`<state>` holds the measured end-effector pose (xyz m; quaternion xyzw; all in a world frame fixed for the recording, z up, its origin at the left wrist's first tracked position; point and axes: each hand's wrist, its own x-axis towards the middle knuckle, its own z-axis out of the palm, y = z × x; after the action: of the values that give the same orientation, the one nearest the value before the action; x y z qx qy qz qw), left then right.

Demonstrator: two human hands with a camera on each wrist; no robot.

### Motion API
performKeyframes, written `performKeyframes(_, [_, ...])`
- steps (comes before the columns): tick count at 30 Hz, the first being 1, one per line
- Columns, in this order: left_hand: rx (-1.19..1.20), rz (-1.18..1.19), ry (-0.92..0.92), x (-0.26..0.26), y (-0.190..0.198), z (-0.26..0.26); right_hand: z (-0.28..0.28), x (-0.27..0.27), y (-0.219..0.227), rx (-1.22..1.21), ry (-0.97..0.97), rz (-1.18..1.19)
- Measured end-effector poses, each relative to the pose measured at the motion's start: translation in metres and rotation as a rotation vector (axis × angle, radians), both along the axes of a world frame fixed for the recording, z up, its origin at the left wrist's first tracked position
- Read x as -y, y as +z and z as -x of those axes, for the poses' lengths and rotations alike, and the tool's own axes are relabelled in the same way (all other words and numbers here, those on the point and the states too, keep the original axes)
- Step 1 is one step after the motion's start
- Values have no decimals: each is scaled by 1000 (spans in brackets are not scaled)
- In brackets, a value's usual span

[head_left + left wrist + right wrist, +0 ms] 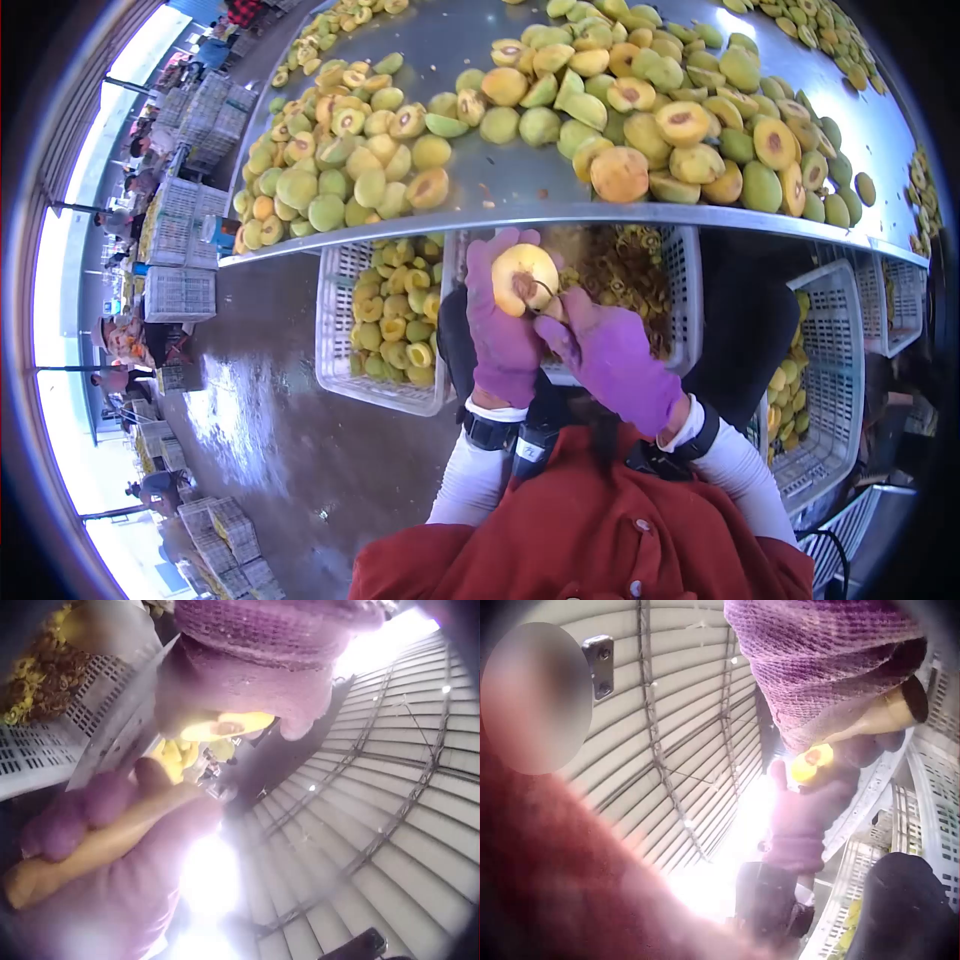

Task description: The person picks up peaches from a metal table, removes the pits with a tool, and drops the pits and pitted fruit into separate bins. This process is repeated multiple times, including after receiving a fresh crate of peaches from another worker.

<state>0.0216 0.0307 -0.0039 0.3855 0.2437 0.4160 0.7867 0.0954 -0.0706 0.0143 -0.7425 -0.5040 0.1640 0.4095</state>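
My left hand (503, 340), in a purple knit glove, grips a peach half (532, 262) with its pale yellow cut face up and the brown stone hollow showing. My right hand (622, 358), gloved alike, is wrapped round the wooden handle (105, 851) of a small pitting tool. The tool's thin curved metal end (545, 288) meets the cut face beside the brown centre. In the right wrist view, the butt of the handle (889, 712) pokes out of the right fist, close to the left hand. Both hands are over a crate in front of the lap.
A metal table (500, 185) heaped with halved peaches (690, 125) spans the front. Below it, one white crate (682, 300) holds brown and yellow scraps (630, 270). Crates of peach halves stand left (395, 310) and right (835, 370). People and stacked crates (180, 225) line the far left.
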Motion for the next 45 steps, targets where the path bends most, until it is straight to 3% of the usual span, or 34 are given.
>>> performKeyframes(3, [-86,-67,71,6,-8,-1,6,-1,-5,73,11,110])
performKeyframes(4, [-320,-541,50,5,-19,7,7,-2,-5,69,-9,61])
performKeyframes(8, [-247,-596,104,4,-34,9,14,-7,-10,85,-76,-4])
performKeyframes(12, [-354,-1018,201,-7,-30,9,16,-16,-16,33,-102,53])
performKeyframes(14, [-455,-1133,259,-12,-19,9,9,-15,-21,11,21,31])
performKeyframes(16, [-526,-974,-3,-22,-8,11,1,-13,-33,-85,65,24])
performKeyframes(18, [-435,-885,-51,-24,-5,9,-7,-13,-37,-176,112,19])
performKeyframes(20, [-350,-684,-116,-25,-8,6,-13,-15,-34,-420,211,-14])
performKeyframes(21, [-349,-684,-115,-24,-7,6,-18,-14,-29,-420,211,-14])
performKeyframes(22, [-519,-795,-45,-22,-5,6,-24,-13,-23,-724,277,147])
performKeyframes(24, [-683,-907,29,-17,-5,2,-23,-14,-25,-1022,338,309])
performKeyframes(26, [-464,-886,188,-11,-9,-2,-7,-18,-46,-409,170,41])
performKeyframes(30, [-705,-889,81,-5,-6,8,-8,-15,-65,-231,223,129])
performKeyframes(32, [-450,-219,-175,-16,-6,7,-5,-17,-64,-659,242,-86])
performKeyframes(33, [-445,-222,-173,-14,-11,7,-9,-16,-56,-654,243,-88])
performKeyframes(35, [-503,-847,244,-2,-30,1,-22,-12,-31,-1153,362,216])
performKeyframes(36, [-323,-370,338,11,-27,-8,-20,-11,-25,-1230,395,237])
performKeyframes(37, [-324,-371,342,10,-28,-6,-23,-12,-26,-1229,398,239])
performKeyframes(39, [-396,-292,258,8,-29,-2,-37,-12,-28,-1500,484,444])
performKeyframes(40, [-294,-142,158,7,-27,-2,-43,-7,-19,-1655,509,472])
performKeyframes(44, [-92,-45,-1,1,-20,-5,-43,-4,-15,-1724,467,397])
performKeyframes(45, [-288,-124,5,-1,-18,-3,-43,-6,-16,-1603,475,429])
